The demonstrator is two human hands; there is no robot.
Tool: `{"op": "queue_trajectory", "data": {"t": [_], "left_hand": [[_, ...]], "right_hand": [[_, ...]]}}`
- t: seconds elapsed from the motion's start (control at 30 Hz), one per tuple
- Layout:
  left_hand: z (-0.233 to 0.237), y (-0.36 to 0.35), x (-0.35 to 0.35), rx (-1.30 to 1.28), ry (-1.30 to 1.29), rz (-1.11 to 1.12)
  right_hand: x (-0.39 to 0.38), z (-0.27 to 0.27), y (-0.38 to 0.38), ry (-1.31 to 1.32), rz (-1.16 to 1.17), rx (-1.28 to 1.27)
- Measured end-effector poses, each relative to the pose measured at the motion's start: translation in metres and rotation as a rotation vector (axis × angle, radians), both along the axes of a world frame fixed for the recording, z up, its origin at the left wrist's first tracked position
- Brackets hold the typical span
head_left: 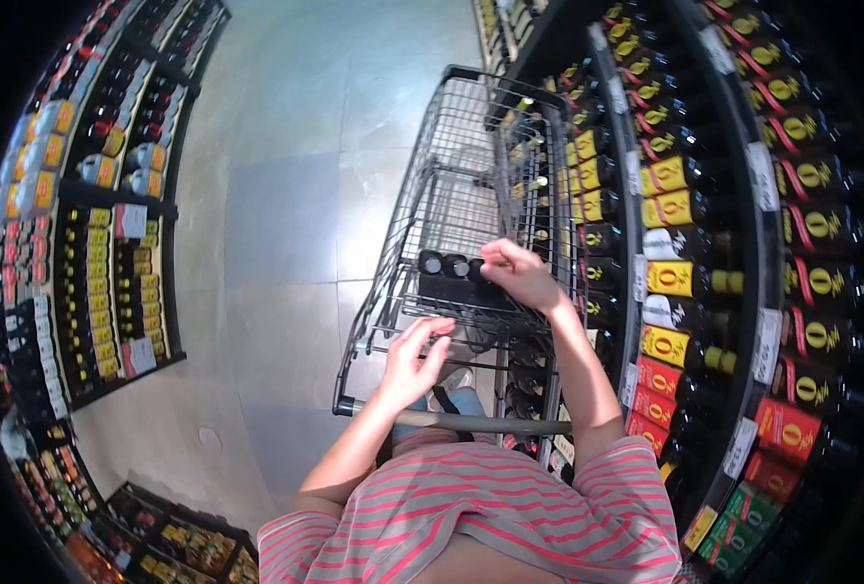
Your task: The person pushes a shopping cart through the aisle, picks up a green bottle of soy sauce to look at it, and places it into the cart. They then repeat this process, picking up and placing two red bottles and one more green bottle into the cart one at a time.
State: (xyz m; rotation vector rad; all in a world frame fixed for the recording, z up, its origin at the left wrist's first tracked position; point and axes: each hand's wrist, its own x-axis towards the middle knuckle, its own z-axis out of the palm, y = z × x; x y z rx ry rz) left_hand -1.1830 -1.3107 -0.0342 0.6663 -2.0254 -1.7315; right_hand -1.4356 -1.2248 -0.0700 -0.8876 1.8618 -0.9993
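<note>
A wire shopping cart (403, 219) stands before me, its handle bar (490, 424) close to my body. In its near end sits a dark pack of bottles (461, 290), with several round tops showing in a row. My right hand (523, 276) is over the right end of this pack, fingers curled together by the rightmost top; what they hold, if anything, is hidden. Lower and to the left, my left hand (418, 356) hangs above the cart's near edge, fingers bent, a gap between thumb and fingers, nothing in it.
Close along the cart's right side runs a shelf of dark bottles with yellow labels (667, 277) and red labels (787, 428). Across the aisle floor (286, 224) at left are shelves of bottles (91, 292). A low display (183, 535) stands at lower left.
</note>
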Motion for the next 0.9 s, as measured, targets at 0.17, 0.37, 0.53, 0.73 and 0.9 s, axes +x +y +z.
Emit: {"op": "queue_trajectory", "data": {"t": [0.17,0.37,0.53,0.73,0.9], "left_hand": [[0.007,0.01,0.002,-0.078,-0.017,-0.053],[0.044,0.047,-0.023,-0.125,0.045,-0.257],[0.079,0.092,-0.064,-0.173,0.167,-0.499],[0.121,0.141,-0.099,-0.275,0.38,-0.715],[0.149,0.17,-0.121,-0.352,0.505,-0.824]], "right_hand": [[0.026,0.069,0.076,-0.088,-0.139,-0.123],[0.053,0.157,0.164,0.028,-0.329,-0.147],[0.082,0.214,0.234,0.121,-0.416,-0.223],[0.119,0.259,0.287,0.304,-0.588,-0.304],[0.129,0.273,0.312,0.461,-0.747,-0.447]]}}
